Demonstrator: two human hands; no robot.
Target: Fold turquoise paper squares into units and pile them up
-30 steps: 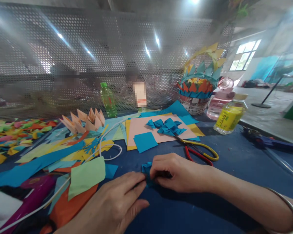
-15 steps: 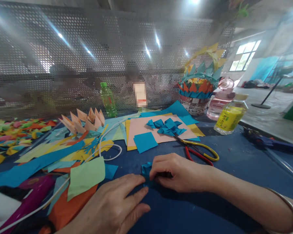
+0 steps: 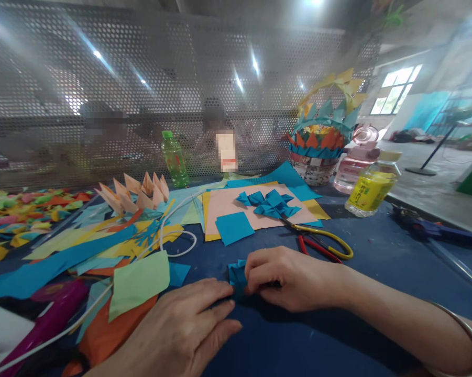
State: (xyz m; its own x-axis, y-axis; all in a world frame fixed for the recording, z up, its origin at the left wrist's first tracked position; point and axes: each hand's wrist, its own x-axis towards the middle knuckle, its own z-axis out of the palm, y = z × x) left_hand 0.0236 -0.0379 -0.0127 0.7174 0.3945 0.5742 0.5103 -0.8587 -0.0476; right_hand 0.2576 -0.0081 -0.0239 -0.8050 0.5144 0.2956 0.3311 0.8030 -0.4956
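Perforated screen [image 3: 141, 63] at back. Bench [image 3: 388, 254] in front, blue top, cluttered. Paper basket [image 3: 316, 163] stands at far right, near the screen. Pink sheet [image 3: 222, 201] lies mid-bench on yellow and blue paper. Left hand [image 3: 192, 319] flat, grip wide: fingers stretched, thumb apart, tips at left edge of the fold. Right hand [image 3: 291, 277] curled, grip narrow, fingertips on right side of the fold, holding it. Scissors [image 3: 312, 230] beyond right hand, handles toward the right, blades on pink sheet at the blue cluster [image 3: 274, 203]. Blue squares [image 3: 234, 228] lie at near edge of pink sheet.

Fold [image 3: 236, 271], blue paper, sits on bench between both hands, near side of the squares. Visible strip runs away from the person, far end pointing at the squares; right part hidden by fingers, so full long axis can't be told.
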